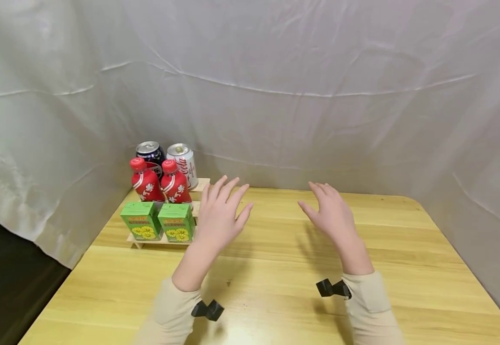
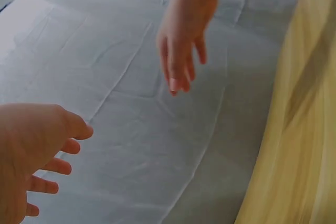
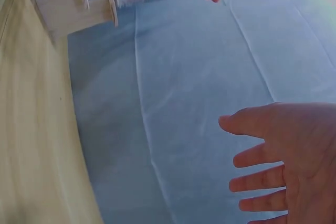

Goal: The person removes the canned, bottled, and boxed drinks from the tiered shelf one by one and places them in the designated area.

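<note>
My left hand [image 1: 220, 218] hovers over the table with fingers spread, just right of a stepped wooden rack [image 1: 202, 183], and holds nothing. Across from it, my right hand [image 1: 332, 213] is also held up with its fingers extended and nothing in them. On the rack's low front step stand two green drink cartons with yellow flowers, a left carton [image 1: 142, 221] and a right carton [image 1: 177, 223]. Behind them are two red bottles, one left [image 1: 147, 184] and one right [image 1: 175, 186]. A dark can [image 1: 149, 148] and a white Coca-Cola can [image 1: 185, 160] occupy the top step.
The wooden table [image 1: 275, 287] runs under both hands. Grey-white cloth [image 1: 301, 96] hangs behind it and along the sides. A black area [image 1: 8, 278] shows beyond the table's left edge. Each wrist wears a black strap mount, such as the right mount [image 1: 331, 288].
</note>
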The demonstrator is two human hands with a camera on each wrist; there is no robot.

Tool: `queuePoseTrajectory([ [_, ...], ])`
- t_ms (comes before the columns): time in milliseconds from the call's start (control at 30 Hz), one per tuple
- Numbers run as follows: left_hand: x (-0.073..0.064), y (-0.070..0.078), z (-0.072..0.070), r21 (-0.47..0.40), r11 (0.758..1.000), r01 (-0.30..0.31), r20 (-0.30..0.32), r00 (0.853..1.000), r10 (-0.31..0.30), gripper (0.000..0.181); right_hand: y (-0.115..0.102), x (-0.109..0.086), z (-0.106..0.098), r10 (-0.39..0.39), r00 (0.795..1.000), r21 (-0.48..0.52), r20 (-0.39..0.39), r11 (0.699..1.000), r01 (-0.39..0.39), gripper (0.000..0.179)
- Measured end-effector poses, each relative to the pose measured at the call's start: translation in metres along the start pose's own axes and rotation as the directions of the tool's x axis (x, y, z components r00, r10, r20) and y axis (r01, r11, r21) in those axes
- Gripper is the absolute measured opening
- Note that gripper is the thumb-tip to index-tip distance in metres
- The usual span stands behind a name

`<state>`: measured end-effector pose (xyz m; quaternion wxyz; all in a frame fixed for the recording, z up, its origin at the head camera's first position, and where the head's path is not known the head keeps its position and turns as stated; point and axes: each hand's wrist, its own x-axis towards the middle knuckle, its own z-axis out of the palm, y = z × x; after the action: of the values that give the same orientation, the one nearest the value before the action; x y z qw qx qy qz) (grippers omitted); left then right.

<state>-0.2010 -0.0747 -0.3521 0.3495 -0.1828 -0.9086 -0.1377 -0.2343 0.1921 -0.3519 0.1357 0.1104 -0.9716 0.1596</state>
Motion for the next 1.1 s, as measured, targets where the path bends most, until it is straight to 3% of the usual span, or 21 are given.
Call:
queuePoseTrajectory([
  [167, -0.013, -0.015, -0.014, 0.055, 0.993, -0.102, -0.097, 0.99, 0.107, 0.04, -0.012, 0.005, -0.01, -0.057, 0.998, -0.043, -0.009, 0.997, 0.057, 0.066],
  [300, -0.025, -0.028, -0.029, 0.08, 0.985, -0.15, -0.145, 0.976, 0.16, 0.04, -0.022, 0.008, -0.014, -0.127, 0.991, -0.073, -0.031, 0.989, 0.125, 0.065],
  [433, -0.038, -0.041, -0.041, 0.105, 0.982, -0.155, -0.156, 0.973, 0.17, 0.039, -0.031, 0.01, -0.013, -0.217, 0.973, -0.077, -0.079, 0.975, 0.211, 0.063],
  [567, -0.049, -0.055, -0.052, 0.117, 0.981, -0.156, -0.192, 0.966, 0.176, 0.042, -0.041, 0.012, -0.01, -0.306, 0.942, -0.083, -0.139, 0.951, 0.297, 0.062],
  [767, -0.068, -0.08, -0.065, 0.136, 0.977, -0.164, -0.302, 0.932, 0.198, 0.041, -0.056, 0.017, -0.006, -0.405, 0.895, -0.106, -0.19, 0.914, 0.391, 0.06],
  [900, -0.08, -0.098, -0.072, 0.168, 0.97, -0.177, -0.342, 0.912, 0.225, 0.039, -0.066, 0.02, -0.002, -0.434, 0.88, -0.117, -0.191, 0.9, 0.419, 0.057],
  [1100, -0.096, -0.124, -0.074, 0.194, 0.961, -0.197, -0.328, 0.91, 0.253, 0.042, -0.077, 0.025, 0.007, -0.457, 0.872, -0.114, -0.177, 0.889, 0.443, 0.055],
])
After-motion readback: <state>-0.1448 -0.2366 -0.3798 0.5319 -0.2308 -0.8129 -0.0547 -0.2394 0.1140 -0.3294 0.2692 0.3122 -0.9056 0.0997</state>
